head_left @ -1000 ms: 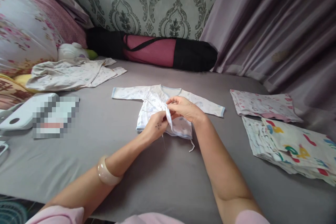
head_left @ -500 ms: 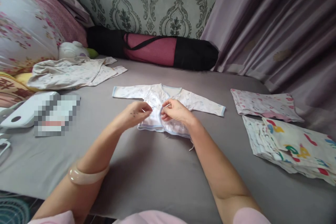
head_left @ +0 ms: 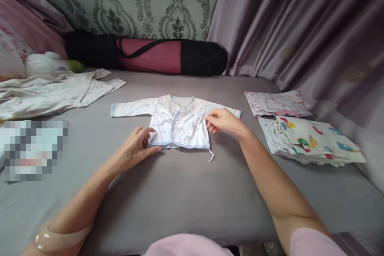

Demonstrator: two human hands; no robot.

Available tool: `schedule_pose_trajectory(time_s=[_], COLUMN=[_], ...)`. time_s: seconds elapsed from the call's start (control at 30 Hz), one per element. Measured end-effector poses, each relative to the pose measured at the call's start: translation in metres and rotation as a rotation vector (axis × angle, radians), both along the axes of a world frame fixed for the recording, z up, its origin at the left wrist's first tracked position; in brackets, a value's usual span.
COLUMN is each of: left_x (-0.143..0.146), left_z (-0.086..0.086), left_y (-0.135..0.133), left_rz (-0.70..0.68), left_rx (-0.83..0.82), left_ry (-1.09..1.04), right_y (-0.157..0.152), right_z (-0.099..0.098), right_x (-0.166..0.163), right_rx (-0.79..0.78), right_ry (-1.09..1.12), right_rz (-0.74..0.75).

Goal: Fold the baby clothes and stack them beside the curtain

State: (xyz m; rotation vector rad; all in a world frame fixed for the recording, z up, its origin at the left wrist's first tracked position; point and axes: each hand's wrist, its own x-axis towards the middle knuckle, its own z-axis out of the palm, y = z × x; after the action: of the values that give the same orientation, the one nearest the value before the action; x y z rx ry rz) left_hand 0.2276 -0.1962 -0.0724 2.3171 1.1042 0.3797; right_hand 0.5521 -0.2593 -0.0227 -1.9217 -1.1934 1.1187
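Note:
A small white baby shirt (head_left: 177, 122) with pale blue trim lies flat on the grey bed sheet (head_left: 186, 192), sleeves spread left and right. My left hand (head_left: 136, 148) pinches the shirt's lower left hem corner. My right hand (head_left: 223, 121) is closed on the fabric at the shirt's right side, under the right sleeve. A thin tie string hangs from the lower right hem.
Two stacks of folded printed baby cloths (head_left: 303, 138) lie at the right near the purple curtain (head_left: 300, 28). A loose pile of pale clothes (head_left: 51, 92) and a soft toy (head_left: 45, 62) sit at the left. A pink and black roll bag (head_left: 150, 54) lies along the wall.
My hands left the ties at the shirt's middle and moved apart to its left hem corner and right side. The shirt front now lies closed and flat. The view shifted right.

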Motion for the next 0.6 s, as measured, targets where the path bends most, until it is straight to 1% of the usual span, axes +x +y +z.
schedule_pose_trajectory(time_s=[0.1,0.2,0.37,0.5,0.6], left_x=[0.000,0.002,0.005,0.005,0.003], left_z=[-0.003,-0.002,-0.004,-0.011,-0.013], left_y=[-0.005,-0.008,-0.017,-0.020,-0.018], left_rz=[0.027,0.078,0.154,0.128,0.093], left_rx=[0.047,0.081,0.137,0.191,0.229], left_ry=[-0.021,-0.021,0.119,0.197,0.188], right_y=[-0.024,-0.041,-0.050,-0.051,-0.052], right_z=[-0.023,-0.035,-0.039,-0.042,-0.044], right_x=[0.010,0.007,-0.009,-0.019,-0.019], right_rx=[-0.082,-0.131,-0.155,-0.080,-0.062], right_ry=[-0.070,-0.109,-0.287,-0.446,-0.490], right_rz=[-0.047,-0.047,0.061,0.102,0.092])
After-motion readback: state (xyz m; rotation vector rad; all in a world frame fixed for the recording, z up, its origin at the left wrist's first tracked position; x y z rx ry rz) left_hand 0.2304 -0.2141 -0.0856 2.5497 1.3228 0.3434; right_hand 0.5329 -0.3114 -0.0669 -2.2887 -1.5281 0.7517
